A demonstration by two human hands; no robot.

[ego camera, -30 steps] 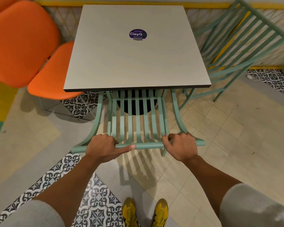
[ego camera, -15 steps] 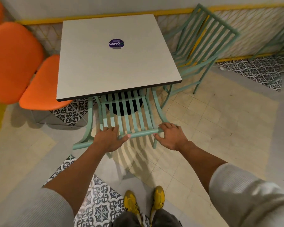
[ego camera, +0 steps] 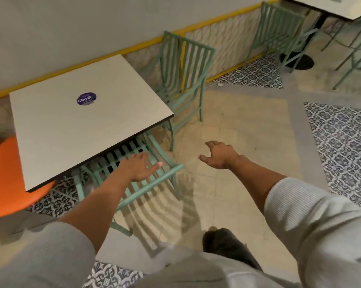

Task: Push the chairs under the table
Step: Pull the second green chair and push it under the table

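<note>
A square pale table [ego camera: 88,121] with a purple sticker stands by the wall. A green slatted chair [ego camera: 152,185] is tucked under its near edge, only its backrest sticking out. My left hand [ego camera: 139,168] hovers just above that backrest, fingers spread, holding nothing. My right hand [ego camera: 218,155] is open in the air over the floor, to the right of the chair and apart from it. A second green chair [ego camera: 182,80] stands at the table's right side, out from under it, near the wall.
An orange seat [ego camera: 11,183] sits at the table's left. Another green chair [ego camera: 279,32] and a second table [ego camera: 329,7] stand at the far right. Beige and patterned floor tiles lie between the tables. My dark shoe [ego camera: 225,242] is on the floor below.
Both hands have let go of the tucked-in chair's backrest. The right hand swung out to the right over the floor, and my view turned right toward the second chair.
</note>
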